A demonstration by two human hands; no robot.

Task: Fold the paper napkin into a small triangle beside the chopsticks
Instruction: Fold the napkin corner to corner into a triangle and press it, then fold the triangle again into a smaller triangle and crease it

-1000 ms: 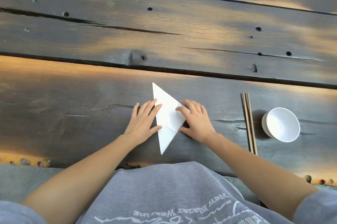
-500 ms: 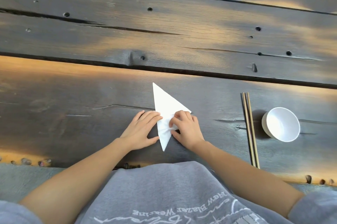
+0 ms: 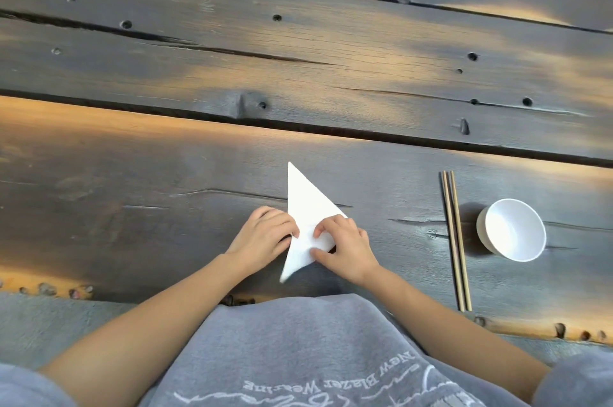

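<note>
pinching napkin (image 3: 306,207), right hand (image 3: 345,247) has thumb and fingers closed on its 4 o'clock corner. left hand (image 3: 263,235) half-curled, fingertips pressing 9 o'clock edge, gripping nothing. napkin lies on table (image 3: 132,224) as triangle, well apart from chopsticks (image 3: 455,240) at 3 o'clock. likely light, limp, tears easily, slides on wood; take by corners, pin edge.

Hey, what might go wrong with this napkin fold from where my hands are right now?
1. The right hand is pinching the paper napkin near its right corner; thin paper could crumple or tear there, spoiling a clean crease.
2. The left hand holds only the left edge, so the long far point is free and the napkin may slip on the wooden table, skewing the fold.
3. The napkin lies apart from the chopsticks; sliding it over might nudge them.
</note>
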